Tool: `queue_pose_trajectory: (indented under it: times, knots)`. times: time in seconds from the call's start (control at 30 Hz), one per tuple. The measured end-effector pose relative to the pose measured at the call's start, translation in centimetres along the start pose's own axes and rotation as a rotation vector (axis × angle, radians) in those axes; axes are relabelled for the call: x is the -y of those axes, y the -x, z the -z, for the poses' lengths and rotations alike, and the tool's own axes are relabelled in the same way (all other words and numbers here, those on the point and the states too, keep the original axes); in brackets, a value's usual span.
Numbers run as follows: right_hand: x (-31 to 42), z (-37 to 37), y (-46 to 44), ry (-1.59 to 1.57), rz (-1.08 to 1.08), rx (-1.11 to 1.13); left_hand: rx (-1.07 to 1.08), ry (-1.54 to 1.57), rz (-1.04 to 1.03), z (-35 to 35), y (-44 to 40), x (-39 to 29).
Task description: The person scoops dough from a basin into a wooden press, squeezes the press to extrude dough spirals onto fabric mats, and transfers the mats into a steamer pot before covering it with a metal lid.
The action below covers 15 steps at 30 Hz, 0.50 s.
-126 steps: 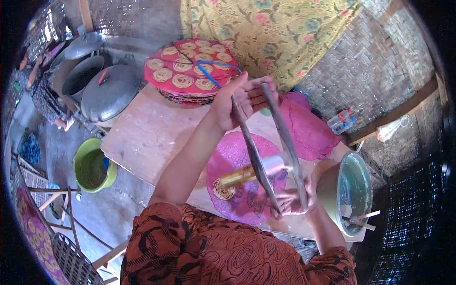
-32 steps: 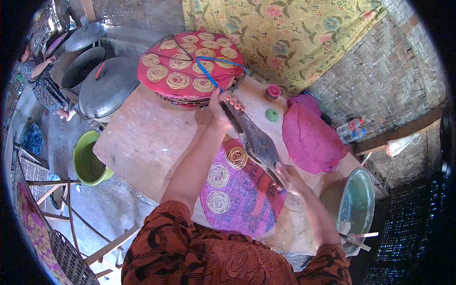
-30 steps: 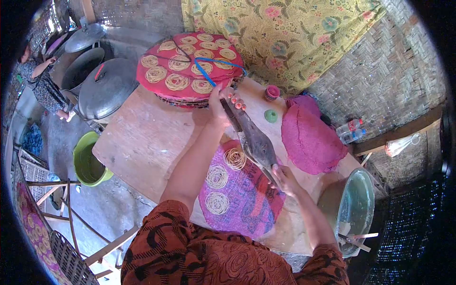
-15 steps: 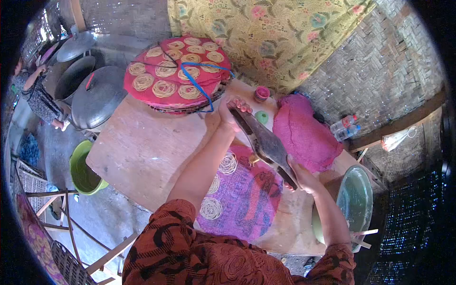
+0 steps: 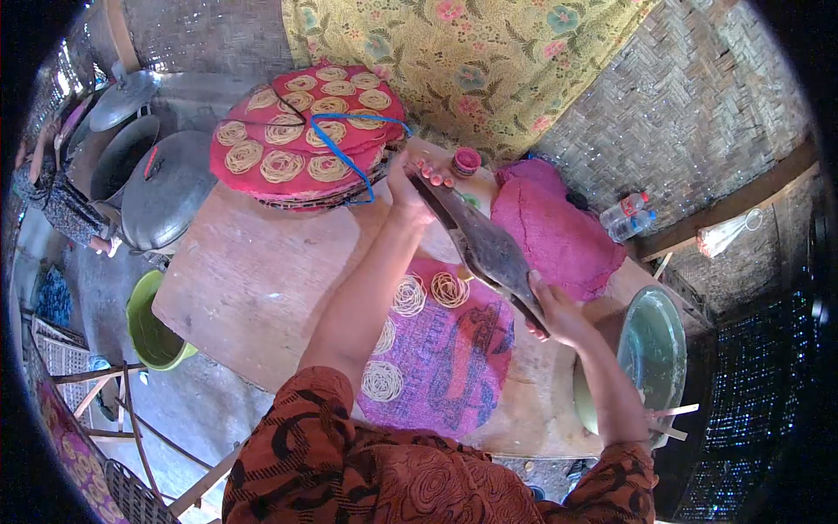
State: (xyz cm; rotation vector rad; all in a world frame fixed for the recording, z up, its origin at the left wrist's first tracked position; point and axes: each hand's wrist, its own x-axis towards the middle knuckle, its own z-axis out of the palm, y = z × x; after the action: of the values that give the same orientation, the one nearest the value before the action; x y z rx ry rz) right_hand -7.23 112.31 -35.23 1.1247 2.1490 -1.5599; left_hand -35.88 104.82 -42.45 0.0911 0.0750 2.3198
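The left hand (image 5: 412, 188) is closed around the far end of a long, dark, two-handled tool (image 5: 493, 253); the right hand (image 5: 557, 314) is wrapped around its near end. The tool slants above a round purple-and-pink woven mat (image 5: 445, 367) on the pale wooden counter (image 5: 253, 271). Four pale, stringy coils (image 5: 381, 382) lie along the mat's left and far edges, one partly behind the left forearm. A rumpled pink cloth (image 5: 554, 240) lies beyond the right hand.

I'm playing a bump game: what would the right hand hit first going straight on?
Beyond the dark tool it holds, the right hand would probably meet the pink cloth, but might pass above; height is unclear.
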Motion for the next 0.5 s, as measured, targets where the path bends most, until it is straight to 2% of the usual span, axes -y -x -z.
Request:
queue_pose_trajectory:
  times: [0.13,0.2,0.33,0.47,0.5]
  knots:
    - [-0.5,-1.5,0.2,-0.062,0.062,0.018,0.048,-0.003,0.080,-0.1,0.7,-0.9]
    - [-1.2,-1.0,0.4,-0.070,0.001,0.032,-0.002,-0.060,0.040,0.6,1.4,-0.3]
    - [-1.8,-0.2,-0.4,0.002,-0.010,0.019,0.016,0.083,0.120,4.0,0.1,1.7]
    - [-5.0,-1.5,-4.1,-0.014,0.025,-0.021,0.062,0.090,0.167,5.5,-1.3,1.6]
    - [-5.4,-2.0,-4.5,-0.012,0.086,-0.071,0.097,0.007,0.147,4.8,-1.4,1.4]
